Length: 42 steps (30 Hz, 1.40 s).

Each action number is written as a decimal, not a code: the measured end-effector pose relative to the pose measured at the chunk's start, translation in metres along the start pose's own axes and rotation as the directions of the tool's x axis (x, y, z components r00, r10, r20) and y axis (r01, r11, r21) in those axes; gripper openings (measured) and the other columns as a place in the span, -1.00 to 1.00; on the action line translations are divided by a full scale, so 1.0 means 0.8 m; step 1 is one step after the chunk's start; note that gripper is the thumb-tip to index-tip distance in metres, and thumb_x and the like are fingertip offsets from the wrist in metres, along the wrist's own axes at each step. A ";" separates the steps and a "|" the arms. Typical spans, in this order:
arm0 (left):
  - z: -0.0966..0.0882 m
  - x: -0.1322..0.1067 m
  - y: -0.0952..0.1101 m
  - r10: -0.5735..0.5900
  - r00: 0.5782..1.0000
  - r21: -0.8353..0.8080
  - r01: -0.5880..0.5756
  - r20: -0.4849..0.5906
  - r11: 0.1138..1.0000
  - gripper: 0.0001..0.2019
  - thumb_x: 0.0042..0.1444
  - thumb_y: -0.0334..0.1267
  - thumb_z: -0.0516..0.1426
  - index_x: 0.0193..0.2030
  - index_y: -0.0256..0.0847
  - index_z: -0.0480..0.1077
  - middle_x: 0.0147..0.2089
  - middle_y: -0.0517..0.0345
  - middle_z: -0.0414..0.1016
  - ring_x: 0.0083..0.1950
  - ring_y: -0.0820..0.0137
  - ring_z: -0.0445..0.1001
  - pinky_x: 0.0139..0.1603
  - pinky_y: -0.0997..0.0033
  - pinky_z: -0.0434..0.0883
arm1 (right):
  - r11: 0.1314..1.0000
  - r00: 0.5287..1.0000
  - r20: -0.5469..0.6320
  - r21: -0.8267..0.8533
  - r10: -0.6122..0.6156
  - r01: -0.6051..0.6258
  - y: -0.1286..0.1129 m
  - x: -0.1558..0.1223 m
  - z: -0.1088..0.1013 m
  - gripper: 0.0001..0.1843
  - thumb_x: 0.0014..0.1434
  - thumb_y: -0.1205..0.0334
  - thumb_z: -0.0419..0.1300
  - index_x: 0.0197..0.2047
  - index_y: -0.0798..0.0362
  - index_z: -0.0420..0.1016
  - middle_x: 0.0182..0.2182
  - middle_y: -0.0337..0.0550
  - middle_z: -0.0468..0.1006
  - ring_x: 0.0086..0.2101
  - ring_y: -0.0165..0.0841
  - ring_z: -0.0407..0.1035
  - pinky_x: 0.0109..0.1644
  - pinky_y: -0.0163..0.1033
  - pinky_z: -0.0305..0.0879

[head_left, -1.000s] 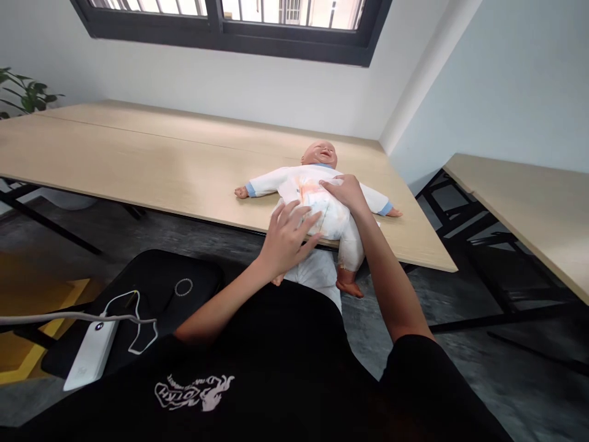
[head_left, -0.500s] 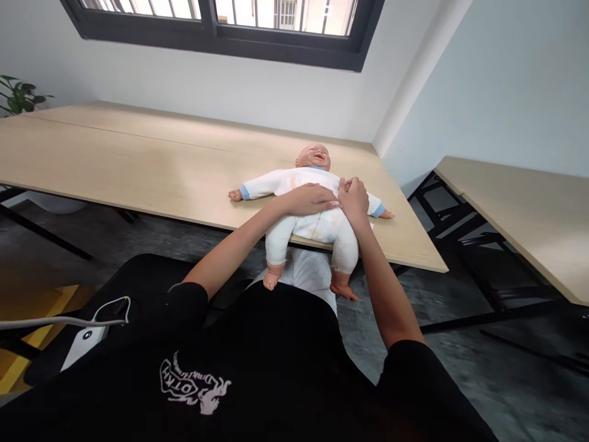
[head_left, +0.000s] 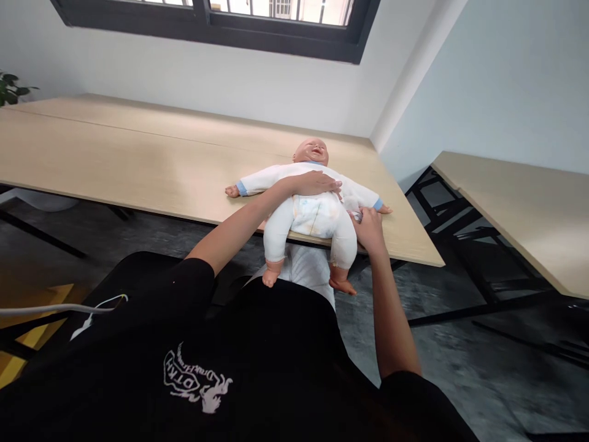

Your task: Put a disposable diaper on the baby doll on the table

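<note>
A baby doll (head_left: 311,150) lies on its back at the table's near edge, arms spread and legs hanging over it. It wears a white long-sleeved top (head_left: 262,178) with blue cuffs and white leggings. A white diaper (head_left: 315,216) with pale prints covers its hips. My left hand (head_left: 317,183) rests flat on the doll's belly, fingers stretched toward the right, above the diaper's front. Beside the hip on the right, my right hand (head_left: 369,228) has its fingers bent round a pale edge that looks like the diaper's side. Its fingertips are partly hidden.
The light wooden table (head_left: 138,159) runs along the wall below a dark-framed window (head_left: 276,34). A second table (head_left: 515,202) stands at the right. A black chair (head_left: 142,276) and a white cable (head_left: 55,309) are at the left, and a plant (head_left: 11,89) is at the far left.
My right hand has moved from the doll's belly down and right to the side of its hip. My left hand has slid slightly up the belly, uncovering more of the diaper's front.
</note>
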State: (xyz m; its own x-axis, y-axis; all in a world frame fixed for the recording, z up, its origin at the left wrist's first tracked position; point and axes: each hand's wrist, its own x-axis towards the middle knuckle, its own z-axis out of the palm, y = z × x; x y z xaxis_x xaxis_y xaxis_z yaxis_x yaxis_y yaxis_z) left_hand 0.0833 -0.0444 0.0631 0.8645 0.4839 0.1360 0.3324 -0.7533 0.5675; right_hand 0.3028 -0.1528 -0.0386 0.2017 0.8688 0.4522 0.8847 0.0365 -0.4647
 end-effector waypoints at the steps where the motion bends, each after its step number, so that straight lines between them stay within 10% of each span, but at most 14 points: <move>1: 0.000 0.000 -0.002 0.001 1.000 -0.010 -0.001 -0.013 1.000 -0.48 0.49 -0.05 -0.11 0.04 -0.17 0.66 0.27 0.00 0.57 0.33 0.17 0.42 0.49 0.22 0.13 | 1.000 1.000 0.004 -0.016 -0.004 0.004 0.003 -0.002 -0.001 -0.65 0.29 -0.03 0.06 -0.15 0.08 0.45 -0.06 0.25 0.49 0.07 0.08 0.29 0.27 0.22 0.26; 17: 0.006 -0.004 -0.012 0.068 0.995 0.002 -0.068 -0.067 0.998 -0.52 0.48 -0.06 -0.08 0.01 -0.14 0.67 0.24 0.06 0.59 0.29 0.20 0.44 0.48 0.28 0.12 | 0.996 0.998 0.015 -0.060 0.068 -0.067 0.021 -0.005 -0.025 -0.78 0.25 0.09 0.04 -0.24 0.08 0.35 -0.08 0.25 0.49 0.10 0.10 0.28 0.31 0.27 0.17; 31: 0.004 -0.004 -0.010 0.061 0.997 0.087 -0.057 -0.040 0.995 -0.48 0.47 0.01 -0.11 0.07 -0.13 0.64 0.21 0.12 0.61 0.25 0.28 0.46 0.34 0.41 0.24 | 0.821 0.968 -0.075 0.548 0.240 -0.161 0.014 0.002 -0.030 -0.47 0.05 -0.07 0.32 -0.06 0.00 0.23 -0.33 -0.14 0.55 -0.30 -0.20 0.50 0.05 0.07 0.47; 35: 0.004 0.006 0.004 0.002 1.000 0.203 0.004 -0.030 0.979 -0.50 0.43 0.06 -0.05 -0.02 -0.19 0.63 0.03 0.07 0.66 0.06 0.28 0.53 0.15 0.39 0.29 | 0.640 0.958 -0.078 0.758 0.277 -0.123 -0.013 0.036 -0.019 -0.34 -0.06 -0.21 0.41 -0.10 -0.02 0.22 -0.38 -0.25 0.53 -0.40 -0.28 0.50 -0.18 -0.12 0.49; 42: 0.015 0.024 0.013 -0.043 0.991 0.280 0.077 -0.127 0.957 -0.58 0.32 0.03 0.14 -0.01 -0.30 0.60 -0.10 -0.04 0.62 -0.15 0.29 0.49 -0.10 0.38 0.25 | 0.628 0.984 -0.106 0.778 0.146 -0.010 -0.077 0.073 0.001 -0.34 -0.04 -0.21 0.44 -0.09 -0.03 0.24 -0.46 -0.31 0.51 -0.45 -0.32 0.46 -0.33 -0.23 0.41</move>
State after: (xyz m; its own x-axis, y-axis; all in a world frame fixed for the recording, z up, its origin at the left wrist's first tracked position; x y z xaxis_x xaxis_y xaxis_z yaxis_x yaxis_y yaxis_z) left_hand 0.1076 -0.0483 0.0618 0.7944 0.5685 0.2139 0.4904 -0.8081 0.3264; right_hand 0.2595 -0.1041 0.0159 0.3721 0.8077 0.4573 0.2269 0.3986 -0.8886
